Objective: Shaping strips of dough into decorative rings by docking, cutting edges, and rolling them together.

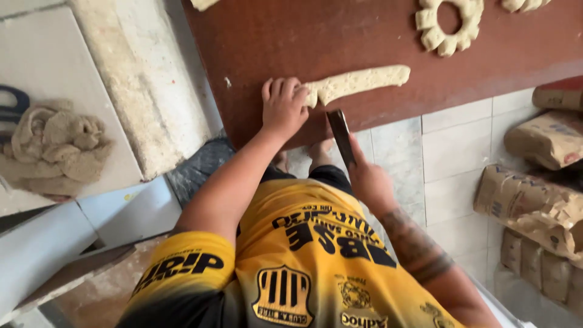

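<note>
Left hand (283, 108) presses flat, fingers together, on dough strip (358, 82) end on worktop (303, 36). Right hand (367, 179) grips knife (340, 135).

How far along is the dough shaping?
Done: one notched dough ring lies finished on the board, with bits of other pieces at the top edge. In hand: the left hand presses one end of a dough strip; the right hand holds a knife. Left: the strip is uncut and straight.

Soft, even daylight, faint shadows, slight motion blur (wide-angle stretching at edges).
</note>
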